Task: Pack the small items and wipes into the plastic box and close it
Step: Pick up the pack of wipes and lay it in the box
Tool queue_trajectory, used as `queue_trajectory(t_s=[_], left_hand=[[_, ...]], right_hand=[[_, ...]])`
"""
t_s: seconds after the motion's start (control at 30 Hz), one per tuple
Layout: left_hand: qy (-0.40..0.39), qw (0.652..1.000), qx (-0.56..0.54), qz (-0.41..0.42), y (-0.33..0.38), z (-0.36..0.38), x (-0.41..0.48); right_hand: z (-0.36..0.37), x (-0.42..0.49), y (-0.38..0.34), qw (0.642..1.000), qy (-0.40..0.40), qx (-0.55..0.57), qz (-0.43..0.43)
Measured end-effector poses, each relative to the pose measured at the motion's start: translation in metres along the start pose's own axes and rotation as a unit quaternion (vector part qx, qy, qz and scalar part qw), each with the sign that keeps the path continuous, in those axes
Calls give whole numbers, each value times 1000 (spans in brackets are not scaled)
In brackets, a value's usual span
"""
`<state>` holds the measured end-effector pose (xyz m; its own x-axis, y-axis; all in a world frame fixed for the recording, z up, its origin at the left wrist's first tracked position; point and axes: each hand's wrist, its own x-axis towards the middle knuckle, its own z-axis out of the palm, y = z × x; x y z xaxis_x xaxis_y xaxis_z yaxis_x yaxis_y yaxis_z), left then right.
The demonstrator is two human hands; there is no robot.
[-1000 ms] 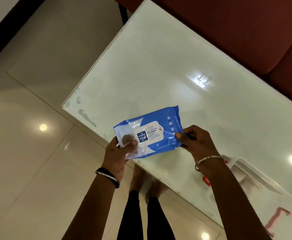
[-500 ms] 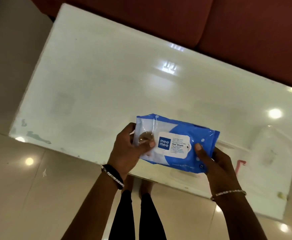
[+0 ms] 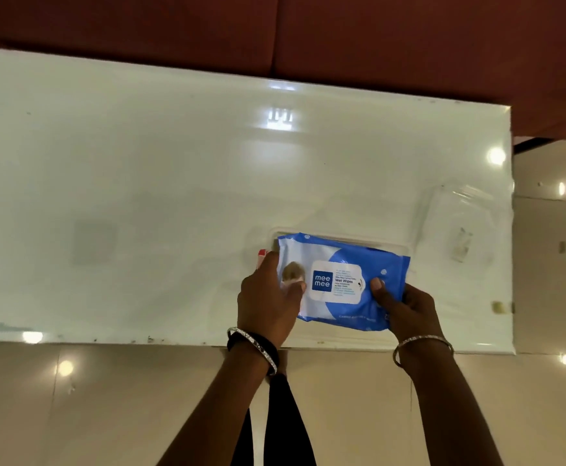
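Observation:
A blue and white pack of wet wipes (image 3: pixel 342 280) is held flat between both hands, right over a clear plastic box (image 3: pixel 338 237) on the white table (image 3: pixel 140 183). Only the box's far rim and a red clip (image 3: pixel 261 253) at its left end show; the pack hides the inside. My left hand (image 3: pixel 269 297) grips the pack's left end, thumb on top. At the pack's right end my right hand (image 3: pixel 406 306) holds on, thumb pressed on the label. The clear lid (image 3: pixel 456 220) lies on the table to the right.
A dark red sofa (image 3: pixel 375 35) runs along the table's far side. Glossy beige floor tiles (image 3: pixel 106 398) lie in front of the near table edge and to the right. My legs in black show below the table edge.
The view has swung round so the table now lies square. Both hands have carried the wipes pack to the right, over the clear box.

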<state>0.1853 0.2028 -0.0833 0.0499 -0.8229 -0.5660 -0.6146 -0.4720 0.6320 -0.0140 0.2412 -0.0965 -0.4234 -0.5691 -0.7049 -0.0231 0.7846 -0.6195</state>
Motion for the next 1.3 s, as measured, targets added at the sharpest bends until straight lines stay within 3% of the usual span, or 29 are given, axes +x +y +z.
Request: queue_trajectory(t_s=[0.17,0.3,0.5,0.7,0.87,1.0,1.1,1.17,1.3], left_hand=[[47,996,68,34,9,14,-21],[99,977,131,132,8,26,-34],[-123,943,255,177,-11,60,-24],[-138,934,289,161,-25,81,-13],[-168,929,294,150,-25,85,-9],[-176,924,308,142,-15,79,-9],[-112,942,286,131,3,69,-9],[-55,954,253,149,22,62,-8],[-5,962,161,220,67,61,3]], right_hand=[[2,13,2,999,3,-45,9],[11,18,5,995,47,-88,7],[29,23,9,974,95,-207,3],[35,-2,16,949,104,-290,-66],[41,-23,31,889,55,-413,-192],[35,-16,27,900,-31,-406,-155],[21,-13,15,897,-64,-409,-157],[8,-20,7,920,-19,-342,-193],[-26,-25,6,947,156,-169,-224]])
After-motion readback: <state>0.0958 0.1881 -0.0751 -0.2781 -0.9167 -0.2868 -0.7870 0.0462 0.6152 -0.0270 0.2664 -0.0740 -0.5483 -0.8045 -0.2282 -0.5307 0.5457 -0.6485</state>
